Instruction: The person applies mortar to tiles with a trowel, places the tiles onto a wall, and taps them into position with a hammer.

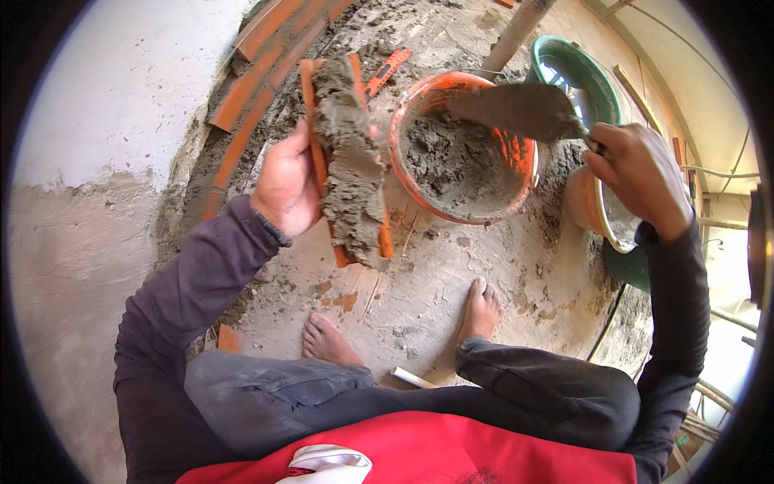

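My left hand [292,181] grips an orange brick [312,105] from its left side and holds it up off the floor. A thick, rough layer of grey mortar [351,161] covers the brick's upper face between its orange edges. In my right hand [637,169] is the handle of a trowel [524,111]. Its blade, smeared with mortar, is over the far part of an orange bucket [463,218]. Wet grey mortar [459,165] lies inside that bucket, partly hidden by the blade.
Orange bricks [242,101] run in a row along the white wall [105,89] at left. A green tub [617,101] with water stands far right, near a pale bucket [592,210]. A pole [516,36] rises behind the orange bucket. A white pipe piece [413,377] lies between my feet.
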Demonstrator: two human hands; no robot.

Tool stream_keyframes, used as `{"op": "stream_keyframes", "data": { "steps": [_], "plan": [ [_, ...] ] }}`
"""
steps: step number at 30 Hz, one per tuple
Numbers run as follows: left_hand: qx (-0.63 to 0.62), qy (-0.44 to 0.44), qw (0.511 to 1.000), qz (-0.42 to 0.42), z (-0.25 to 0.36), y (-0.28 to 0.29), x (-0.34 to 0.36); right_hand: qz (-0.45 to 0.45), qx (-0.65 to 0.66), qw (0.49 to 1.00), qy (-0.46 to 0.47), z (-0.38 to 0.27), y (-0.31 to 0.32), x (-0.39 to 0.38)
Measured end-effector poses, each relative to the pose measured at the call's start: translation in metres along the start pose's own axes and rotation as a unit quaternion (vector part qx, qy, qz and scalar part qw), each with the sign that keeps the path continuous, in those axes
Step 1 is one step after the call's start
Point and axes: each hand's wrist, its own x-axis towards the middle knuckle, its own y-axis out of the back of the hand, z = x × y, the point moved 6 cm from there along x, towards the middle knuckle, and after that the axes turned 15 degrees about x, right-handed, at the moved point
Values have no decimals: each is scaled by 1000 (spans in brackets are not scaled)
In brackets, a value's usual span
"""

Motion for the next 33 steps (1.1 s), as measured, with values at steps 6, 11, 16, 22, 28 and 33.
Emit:
{"op": "stream_keyframes", "data": {
  "steps": [6,11,16,22,28,33],
  "plan": [
    [7,23,999,41,-18,19,-6,-66,-184,979,53,-3,-88,31],
    [9,23,998,50,-21,17,-11,-121,-120,984,54,-23,-99,33],
    [8,35,997,62,-19,17,-16,-191,-65,979,25,-15,-103,29],
    [-4,46,998,44,-27,17,-12,-243,42,967,56,12,-113,36],
    [-17,46,998,50,-34,14,-2,-370,259,889,-69,51,-117,24],
    [51,41,994,92,-41,26,9,-180,320,927,-77,32,-73,-8]
  ]
}}
